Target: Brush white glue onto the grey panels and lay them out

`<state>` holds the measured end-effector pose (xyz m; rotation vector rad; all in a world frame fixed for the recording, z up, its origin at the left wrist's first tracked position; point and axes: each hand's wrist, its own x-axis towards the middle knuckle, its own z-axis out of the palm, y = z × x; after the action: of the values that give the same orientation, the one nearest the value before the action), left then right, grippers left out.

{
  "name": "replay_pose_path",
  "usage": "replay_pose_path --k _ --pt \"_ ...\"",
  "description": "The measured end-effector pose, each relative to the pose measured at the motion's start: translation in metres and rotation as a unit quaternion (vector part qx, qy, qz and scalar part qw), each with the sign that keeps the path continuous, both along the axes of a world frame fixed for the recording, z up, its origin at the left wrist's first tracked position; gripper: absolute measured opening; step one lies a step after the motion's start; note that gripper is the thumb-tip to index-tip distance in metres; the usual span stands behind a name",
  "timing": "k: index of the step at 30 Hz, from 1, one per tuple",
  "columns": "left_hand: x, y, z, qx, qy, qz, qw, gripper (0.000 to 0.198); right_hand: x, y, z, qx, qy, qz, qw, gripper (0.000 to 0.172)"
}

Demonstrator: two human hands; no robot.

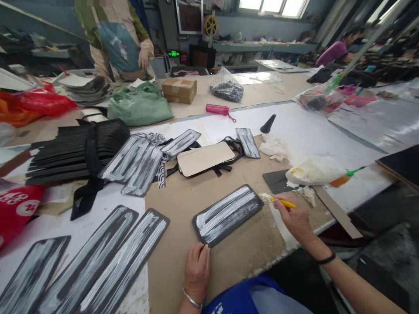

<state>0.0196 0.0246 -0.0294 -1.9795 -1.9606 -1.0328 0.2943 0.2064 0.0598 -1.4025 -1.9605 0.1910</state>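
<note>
A dark rectangular panel with rounded corners lies on the brown board, streaked with white paste. My left hand is closed at its near-left corner, fingertips pinching the edge. In my right hand is a brush with a yellow handle, its white-coated bristles at the panel's right end; I cannot tell if they touch it. Just beyond lies a dark scrap with white smears, partly under a pale, paste-stained plastic container.
Several streaked panels lie to the left. Behind them stands a stack of black pieces with a strap. Beige panels, a pink cylinder and a cardboard box are farther back. A person in an apron stands across the table.
</note>
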Motion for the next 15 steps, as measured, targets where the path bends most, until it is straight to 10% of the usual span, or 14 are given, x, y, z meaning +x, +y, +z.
replay_pose_path --k 9,15 --pt "-0.004 0.001 0.002 0.016 0.006 -0.018 1.0 0.015 -0.087 -0.099 -0.004 -0.006 0.045 0.199 0.979 0.022" --pt "-0.006 -0.002 0.003 -0.02 -0.052 -0.011 0.998 0.016 -0.094 -0.105 0.007 -0.009 0.085 0.206 0.975 0.024"
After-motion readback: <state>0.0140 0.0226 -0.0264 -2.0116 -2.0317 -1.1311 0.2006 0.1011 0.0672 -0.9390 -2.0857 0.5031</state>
